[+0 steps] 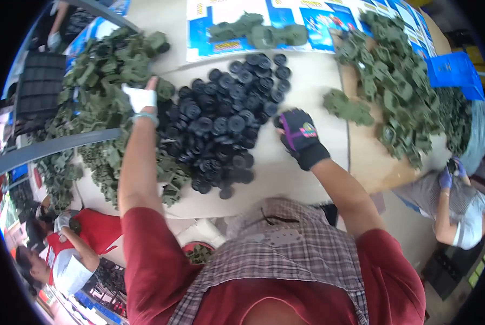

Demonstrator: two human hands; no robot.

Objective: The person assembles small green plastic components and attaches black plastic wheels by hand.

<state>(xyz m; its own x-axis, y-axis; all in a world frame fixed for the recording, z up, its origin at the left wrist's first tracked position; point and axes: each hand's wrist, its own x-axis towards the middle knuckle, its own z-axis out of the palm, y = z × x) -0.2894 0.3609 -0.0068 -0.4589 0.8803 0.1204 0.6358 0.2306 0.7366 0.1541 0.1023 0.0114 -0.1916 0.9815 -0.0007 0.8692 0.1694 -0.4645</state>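
My left hand [142, 100], in a white glove with a bare fingertip showing, reaches over the heap of olive-green plastic parts [99, 73] at the left. Its fingers are apart, and nothing shows between them. My right hand [299, 135], in a black glove with purple trim, is above the pale tabletop just right of a pile of black wheel-like discs [220, 116]. Those fingers curl inward; whatever they may hold is hidden beneath them. A few joined green parts [348, 107] lie to the right of that hand.
Another green heap [391, 81] covers the table's right side, near a blue bin [456, 76]. Green pieces [258, 31] rest on printed cardboard [318, 27] at the back. A grey metal bar [58, 149] crosses the left side. Co-workers sit at left and right.
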